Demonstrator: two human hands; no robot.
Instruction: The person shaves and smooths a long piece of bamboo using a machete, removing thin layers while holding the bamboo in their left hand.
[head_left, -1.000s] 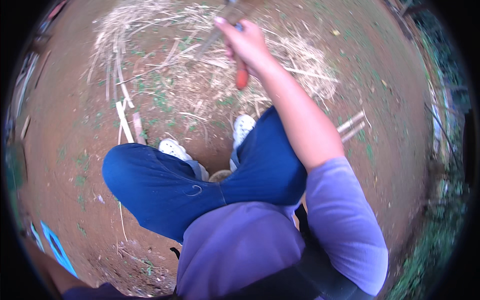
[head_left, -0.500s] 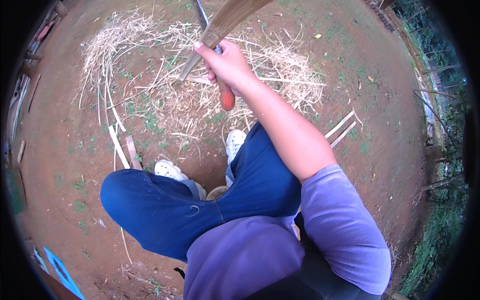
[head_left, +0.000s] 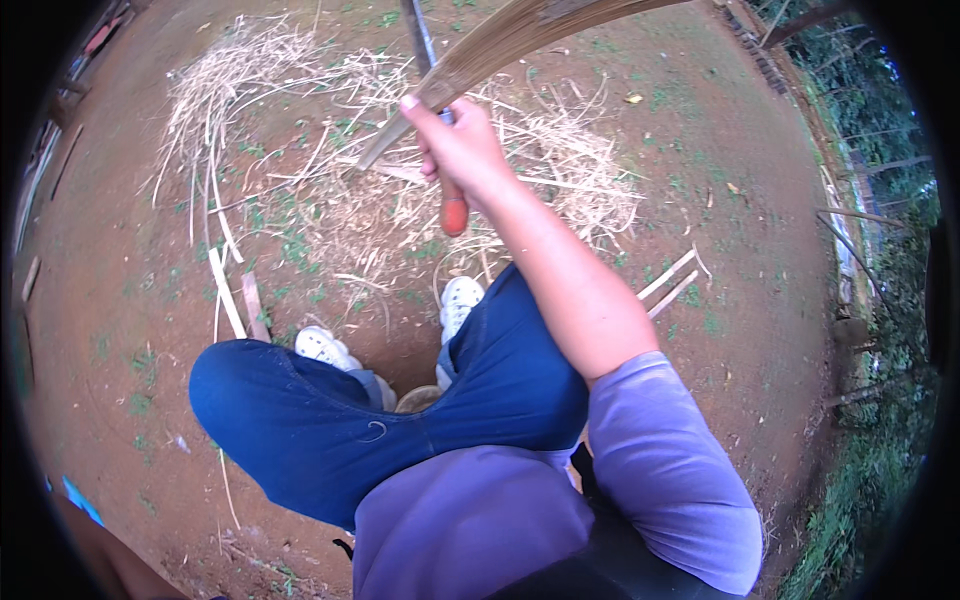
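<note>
My right hand [head_left: 463,150] is closed around a knife [head_left: 453,208] with a red-ended handle, its long metal blade pointing away from me. The same hand also grips a tapered bundle of thin tan strips, like split bamboo [head_left: 480,55]. Its narrow end points down-left past my thumb, and its wider end fans out beyond the upper edge. The bundle crosses over the blade. My left hand does not show.
Pale shavings and strips [head_left: 560,170] litter the dirt beyond my white shoes [head_left: 325,345]. Flat slats [head_left: 228,295] lie left, and two more [head_left: 670,285] lie right. A low round seat edge [head_left: 418,400] shows between my legs. Greenery [head_left: 860,500] borders the right.
The view has shifted a little. My right hand, still holding knife and bundle, sits slightly lower and farther right. More of the bundle's fanned part shows. Less of the blue thing at lower left is visible.
</note>
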